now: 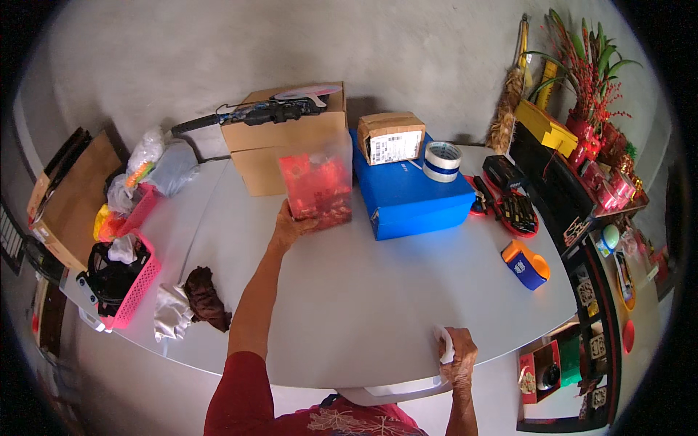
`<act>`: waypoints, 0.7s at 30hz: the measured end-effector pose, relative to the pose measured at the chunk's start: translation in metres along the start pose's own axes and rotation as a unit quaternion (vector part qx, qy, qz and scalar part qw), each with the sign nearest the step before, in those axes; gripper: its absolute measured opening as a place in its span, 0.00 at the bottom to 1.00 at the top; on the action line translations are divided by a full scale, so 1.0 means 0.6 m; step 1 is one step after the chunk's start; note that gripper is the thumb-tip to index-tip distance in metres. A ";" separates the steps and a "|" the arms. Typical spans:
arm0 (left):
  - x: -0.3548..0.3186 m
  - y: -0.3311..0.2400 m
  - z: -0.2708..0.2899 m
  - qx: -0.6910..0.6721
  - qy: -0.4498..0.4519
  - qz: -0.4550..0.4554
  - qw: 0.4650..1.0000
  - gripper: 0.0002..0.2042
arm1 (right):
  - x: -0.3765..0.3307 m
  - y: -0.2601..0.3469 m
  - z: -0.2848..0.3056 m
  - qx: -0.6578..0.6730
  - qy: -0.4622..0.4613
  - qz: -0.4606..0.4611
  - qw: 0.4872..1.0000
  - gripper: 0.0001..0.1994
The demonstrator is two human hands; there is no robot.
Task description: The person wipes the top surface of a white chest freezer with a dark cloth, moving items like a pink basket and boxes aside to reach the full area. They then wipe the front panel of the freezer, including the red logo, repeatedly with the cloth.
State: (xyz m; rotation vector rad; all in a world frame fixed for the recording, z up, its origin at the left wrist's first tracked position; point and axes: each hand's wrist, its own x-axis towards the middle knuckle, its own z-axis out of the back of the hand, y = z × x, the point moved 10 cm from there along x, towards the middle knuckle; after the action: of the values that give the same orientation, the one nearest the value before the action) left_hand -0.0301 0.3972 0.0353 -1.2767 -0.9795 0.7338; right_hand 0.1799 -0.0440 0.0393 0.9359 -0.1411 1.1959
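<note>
Two hands are at work on the grey tabletop [363, 291], and we take them in turn. Our left hand [292, 225] reaches far forward toward the middle of the table and is clamped on the lower left corner of a clear plastic bag of red items [317, 185], which stands upright just in front of a plain cardboard box [280, 142]. Our right hand [458, 354] sits at the near edge of the tabletop, its fingers closed round a small white cloth [444, 343] pressed against the surface. Just beside the bag, on its right, lies a blue box [411, 196] with a smaller cardboard parcel [391, 136] on its far end and a roll of tape [441, 160] at its right corner. Toward the right edge we see a blue and orange tape dispenser [526, 264] and a red and black tool case [512, 203]. Along the left edge stands a pink basket [134, 291], with a dark rag [206, 296] and a crumpled silvery bag [171, 312] near it.
</note>
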 end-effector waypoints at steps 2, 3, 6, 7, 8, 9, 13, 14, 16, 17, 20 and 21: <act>0.019 0.014 0.006 -0.019 -0.007 0.010 1.000 0.31 | 0.002 0.002 0.000 0.003 -0.003 -0.007 1.000 0.18; 0.024 0.016 0.005 -0.028 -0.009 0.017 0.999 0.32 | 0.001 0.002 0.000 0.004 -0.004 -0.012 1.000 0.18; 0.053 0.015 -0.004 0.018 0.004 -0.027 0.999 0.33 | 0.002 0.001 0.001 -0.008 0.001 -0.041 0.999 0.14; 0.059 0.020 -0.011 -0.006 0.012 -0.027 1.000 0.33 | 0.000 -0.001 0.002 -0.011 -0.005 -0.045 0.999 0.14; 0.065 0.025 -0.018 -0.030 0.020 -0.025 0.999 0.34 | -0.001 -0.004 0.003 -0.014 -0.010 -0.049 0.999 0.14; 0.071 0.027 -0.020 -0.054 0.024 -0.026 0.998 0.35 | 0.000 -0.005 0.003 -0.016 -0.015 -0.050 0.999 0.13; 0.096 0.042 -0.023 -0.038 0.012 -0.078 0.996 0.38 | 0.002 -0.007 0.002 -0.011 -0.006 -0.055 0.998 0.13; 0.098 0.045 -0.022 -0.061 0.006 -0.086 0.994 0.38 | 0.002 -0.004 0.003 -0.018 -0.006 -0.057 0.998 0.13; 0.089 0.042 -0.039 -0.137 0.008 -0.096 0.986 0.40 | 0.004 0.001 0.007 -0.048 -0.014 -0.054 0.997 0.12; 0.091 0.055 -0.011 -0.142 -0.022 -0.126 0.982 0.40 | 0.013 0.009 -0.001 -0.049 -0.013 -0.037 0.998 0.12; 0.042 0.064 0.044 0.293 -0.183 -0.137 0.928 0.42 | 0.003 -0.039 -0.036 -0.058 0.076 -0.030 0.995 0.10; 0.018 0.058 0.025 0.287 -0.155 -0.106 0.940 0.43 | -0.003 -0.050 -0.040 -0.082 0.090 -0.043 0.992 0.11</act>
State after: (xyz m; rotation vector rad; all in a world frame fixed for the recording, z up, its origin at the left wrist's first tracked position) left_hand -0.0364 0.4191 0.0030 -0.5471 -1.0323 0.9786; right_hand 0.1952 -0.0304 0.0068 0.6794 -0.0528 1.1640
